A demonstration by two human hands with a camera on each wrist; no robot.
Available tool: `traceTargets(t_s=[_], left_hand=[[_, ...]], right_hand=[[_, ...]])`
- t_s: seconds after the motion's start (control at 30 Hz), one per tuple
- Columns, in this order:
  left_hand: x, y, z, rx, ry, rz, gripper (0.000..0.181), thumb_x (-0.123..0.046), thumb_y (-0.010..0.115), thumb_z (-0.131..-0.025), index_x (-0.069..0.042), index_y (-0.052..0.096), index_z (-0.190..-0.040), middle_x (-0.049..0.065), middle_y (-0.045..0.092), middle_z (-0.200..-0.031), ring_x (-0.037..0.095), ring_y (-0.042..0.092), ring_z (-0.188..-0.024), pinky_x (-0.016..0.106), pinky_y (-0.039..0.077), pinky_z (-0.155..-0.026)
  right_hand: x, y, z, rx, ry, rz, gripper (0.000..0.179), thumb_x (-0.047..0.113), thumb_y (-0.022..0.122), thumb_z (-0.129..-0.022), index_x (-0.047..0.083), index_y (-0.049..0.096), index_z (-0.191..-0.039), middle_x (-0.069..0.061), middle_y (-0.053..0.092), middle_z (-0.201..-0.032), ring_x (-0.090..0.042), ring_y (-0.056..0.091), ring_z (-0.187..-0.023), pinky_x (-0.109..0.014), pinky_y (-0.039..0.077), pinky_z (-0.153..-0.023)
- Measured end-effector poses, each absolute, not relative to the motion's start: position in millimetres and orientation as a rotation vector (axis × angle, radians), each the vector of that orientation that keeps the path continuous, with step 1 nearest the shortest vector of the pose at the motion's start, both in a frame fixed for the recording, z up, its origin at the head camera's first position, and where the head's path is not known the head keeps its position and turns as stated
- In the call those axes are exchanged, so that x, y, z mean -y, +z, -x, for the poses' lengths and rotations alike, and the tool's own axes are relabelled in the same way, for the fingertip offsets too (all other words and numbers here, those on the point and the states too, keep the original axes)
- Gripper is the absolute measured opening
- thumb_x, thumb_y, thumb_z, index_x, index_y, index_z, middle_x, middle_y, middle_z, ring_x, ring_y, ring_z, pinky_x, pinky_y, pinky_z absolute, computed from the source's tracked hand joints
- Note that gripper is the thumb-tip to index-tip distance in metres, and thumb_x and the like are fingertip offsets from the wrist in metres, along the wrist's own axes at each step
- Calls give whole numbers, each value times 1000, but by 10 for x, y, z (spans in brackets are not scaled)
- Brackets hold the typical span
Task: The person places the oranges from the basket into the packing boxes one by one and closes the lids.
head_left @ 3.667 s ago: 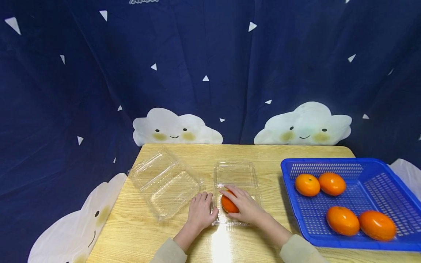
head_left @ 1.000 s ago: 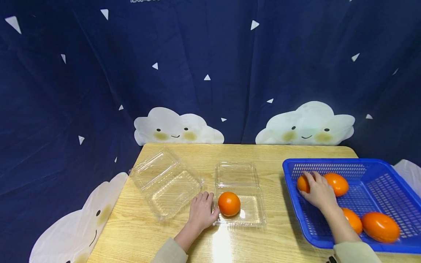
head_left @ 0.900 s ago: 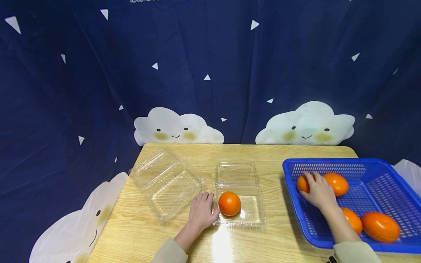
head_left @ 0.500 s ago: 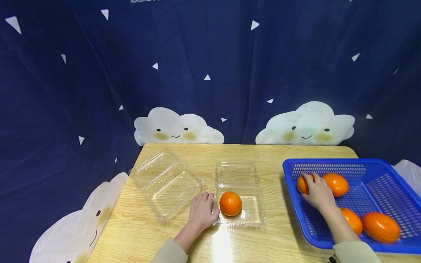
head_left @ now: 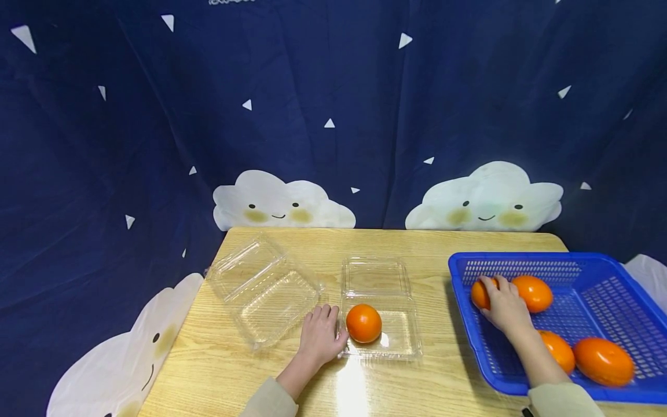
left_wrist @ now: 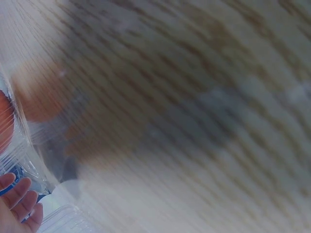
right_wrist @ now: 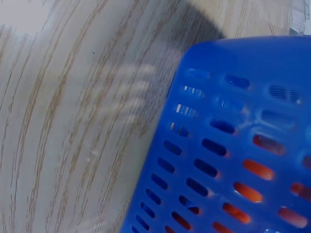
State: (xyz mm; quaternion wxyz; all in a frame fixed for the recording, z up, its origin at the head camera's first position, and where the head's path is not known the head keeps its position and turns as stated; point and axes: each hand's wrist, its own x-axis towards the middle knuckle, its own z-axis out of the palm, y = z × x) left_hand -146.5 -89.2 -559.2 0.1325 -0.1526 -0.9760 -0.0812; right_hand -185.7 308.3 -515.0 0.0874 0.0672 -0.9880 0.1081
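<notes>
A blue basket [head_left: 568, 315] fills the tabletop's [head_left: 208, 359] right side; a clear left box [head_left: 271, 289] lies askew toward the left edge, a navy curtain [head_left: 312, 75] behind the far edge. At the basket's far-left corner the right hand [head_left: 504, 306] grasps an orange [head_left: 479, 294], another orange [head_left: 531, 293] beside it; the right forearm [head_left: 534, 359] partly hides a near orange [head_left: 559, 351]. The left hand [head_left: 319, 336], fingers loose, rests at the right box's [head_left: 377, 277] left edge. Earlier, the right hand covered the boxed orange [head_left: 363, 324]; now that one sits exposed.
</notes>
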Motion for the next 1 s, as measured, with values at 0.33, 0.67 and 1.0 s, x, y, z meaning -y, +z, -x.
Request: traceTargets(t_s=[0.33,0.67,1.0], left_hand=[[890,-5587,1468,2822,-241,441,35,-37,53,-74,-11,55,-97,3,52,-89,20,49,-82,34,40,-68],[891,-5589,1468,2836,-236,442,36,-37,52,-75,-11,55,-99,3,52,-91,21,49,-83,35,41,-70],[892,-5604,1473,2832,-213,443,35,-37,53,-75,-12,55,-98,3,52,-90,20,49,-83,35,41,-69]], right_hand=[[-3083,-5098,1853,2960,357,-185,67,7,80,-60,-2,45,-117,-35,37,-109,-54,39,-94,-64,41,-66],[-3080,-4995,1844,2903,437,-168,67,8,80,-59,-2,45,-116,-36,37,-107,-56,38,-92,-66,38,-67],[-3042,-4883,1867,2787,499,-191,68,7,80,-58,-4,46,-116,-37,38,-107,-55,37,-92,-67,34,-73]])
